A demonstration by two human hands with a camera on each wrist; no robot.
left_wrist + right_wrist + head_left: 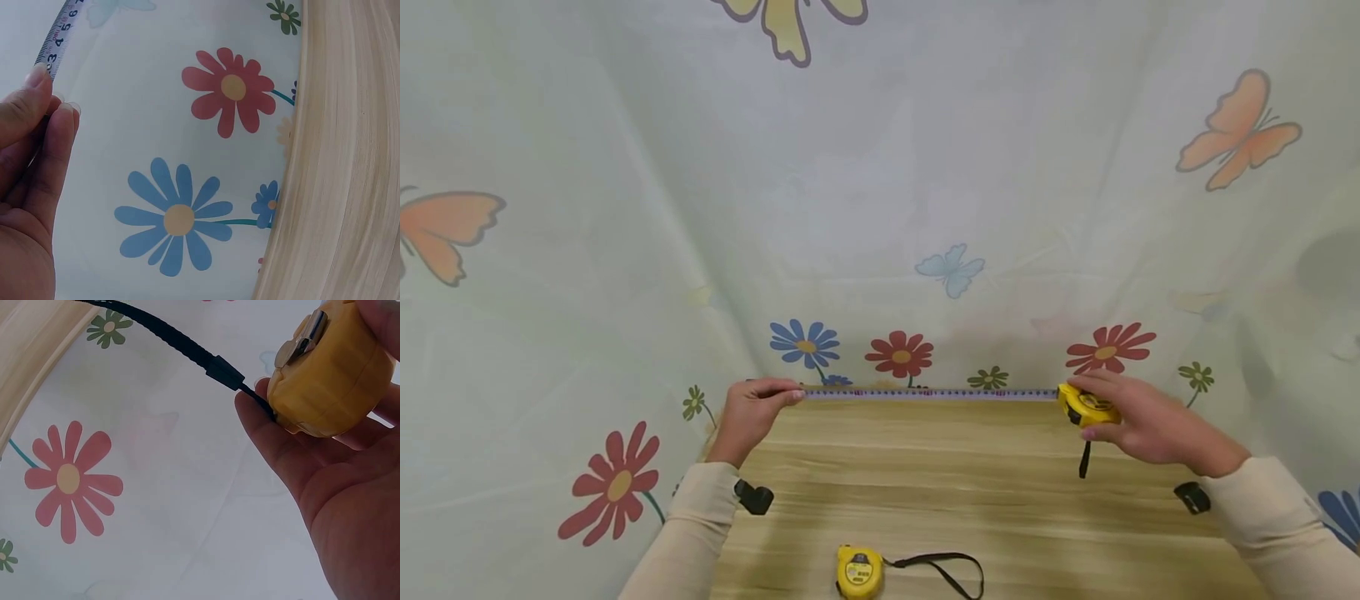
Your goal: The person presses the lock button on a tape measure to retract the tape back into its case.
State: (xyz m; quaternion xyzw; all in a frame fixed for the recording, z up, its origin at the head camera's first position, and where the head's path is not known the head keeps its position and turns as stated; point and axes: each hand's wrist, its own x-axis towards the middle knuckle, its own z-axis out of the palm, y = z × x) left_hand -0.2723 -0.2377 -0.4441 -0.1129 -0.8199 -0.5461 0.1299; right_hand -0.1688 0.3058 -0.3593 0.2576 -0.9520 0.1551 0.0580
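1. The person's left hand (pixel 752 421) is up by the far left corner of the wooden tabletop (pixel 970 475), thumb and fingertips pinching the end of a measuring blade (pixel 932 394).
2. The right hand (pixel 1153 419), toward the far right corner, grips a yellow tape measure (pixel 1077 407), fingers over its far side and the thumb on its near side. From the right wrist I can see a metal clip (pixel 303 339) on the case.
3. Between the two hands the blade stretches out straight, lined up with the tabletop's far edge as seen from the head. The left wrist view shows the figures 3 to 7 near the thumb, printed cloth behind them.
4. A short black strap (pixel 1085 460) hangs from the held case.
5. A second yellow tape (pixel 859 573) lies on the tabletop toward the near edge, left of the middle, untouched; its black cord (pixel 955 555) loops out to the right.
6. Both arms wear beige sleeves (pixel 696 504), with a black device (pixel 758 498) at each wrist.
7. Behind the far edge rises a pale curtain (pixel 880 183) printed with flowers and butterflies, a blue flower (pixel 806 345) near the left hand and a red one near the right.
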